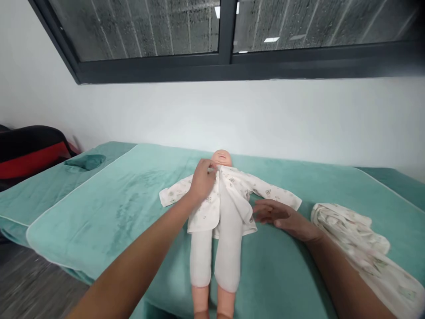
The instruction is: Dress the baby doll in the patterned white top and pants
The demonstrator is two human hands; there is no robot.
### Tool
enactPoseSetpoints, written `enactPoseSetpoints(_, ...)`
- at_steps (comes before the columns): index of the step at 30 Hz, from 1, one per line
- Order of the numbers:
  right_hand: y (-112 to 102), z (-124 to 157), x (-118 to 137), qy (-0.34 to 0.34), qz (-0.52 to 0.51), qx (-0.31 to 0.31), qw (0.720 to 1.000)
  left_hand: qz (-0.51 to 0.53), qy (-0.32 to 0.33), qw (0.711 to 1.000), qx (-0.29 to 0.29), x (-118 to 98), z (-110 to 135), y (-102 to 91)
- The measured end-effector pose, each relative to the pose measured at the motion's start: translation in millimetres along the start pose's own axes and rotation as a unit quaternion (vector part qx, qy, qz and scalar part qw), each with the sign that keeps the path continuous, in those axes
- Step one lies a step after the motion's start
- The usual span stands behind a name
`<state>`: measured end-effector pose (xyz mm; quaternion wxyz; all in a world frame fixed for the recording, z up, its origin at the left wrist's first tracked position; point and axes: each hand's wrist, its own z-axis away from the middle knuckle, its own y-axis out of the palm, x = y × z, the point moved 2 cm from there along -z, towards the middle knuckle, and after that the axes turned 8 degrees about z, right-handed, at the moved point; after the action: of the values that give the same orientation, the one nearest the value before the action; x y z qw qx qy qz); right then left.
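A baby doll (222,157) lies on its back, head toward the wall, wearing white trousers (229,241) and a white printed baby jacket (203,217) with its sleeves spread out. The jacket's front hangs apart over the belly. At the collar, my left hand (203,179) has its fingers closed on the jacket's front edge near the doll's neck; the fingertips are partly hidden. My right hand (282,217) is beside the jacket's right-hand hem, below the sleeve, with its fingers loosely bent and apart, holding nothing that I can see.
A green plush cover (109,208) lies under the doll. Folded printed cloth (352,235) rests at the right, beside my right forearm. A black and red object (33,153) stands at the far left. Behind are a white wall (245,115) and a dark-framed window (149,66).
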<state>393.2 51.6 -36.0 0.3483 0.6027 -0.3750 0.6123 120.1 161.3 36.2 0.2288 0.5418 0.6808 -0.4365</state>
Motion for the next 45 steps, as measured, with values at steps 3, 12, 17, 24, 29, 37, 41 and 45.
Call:
enactPoseSetpoints(3,10.0,-5.4,0.8,0.000,0.046,-0.053,0.998,-0.009,0.004,0.999,-0.040,12.1,41.4,-9.8)
enactPoseSetpoints(12,98.4,-29.6,18.5,-0.033,0.187,-0.315,0.930,0.052,-0.111,0.989,-0.084,41.7,83.2,-30.4)
enactPoseSetpoints(17,160.0,-28.8,70.1,-0.062,0.437,-0.199,0.875,-0.114,-0.135,0.981,-0.077,50.8,77.1,-28.2)
enactPoseSetpoints(24,130.1,-9.0,75.7,0.029,0.420,-0.225,0.878,-0.256,-0.111,0.956,-0.091,61.4,63.6,-61.1)
enactPoseSetpoints(29,76.1,16.4,17.1,0.084,0.374,-0.385,0.839,-0.278,-0.081,0.956,-0.053,63.1,67.4,-68.2)
enactPoseSetpoints(37,93.2,-49.4,0.7,0.040,0.217,-0.417,0.882,-0.062,-0.145,0.983,0.098,54.9,74.9,-50.9)
enactPoseSetpoints(41,93.0,-76.9,5.7,0.016,0.171,-0.436,0.883,0.136,-0.135,0.969,0.156,47.0,72.5,-51.1)
enactPoseSetpoints(45,76.2,-93.3,11.6,-0.016,0.164,-0.429,0.888,0.230,-0.142,0.957,0.105,49.3,51.3,-28.7)
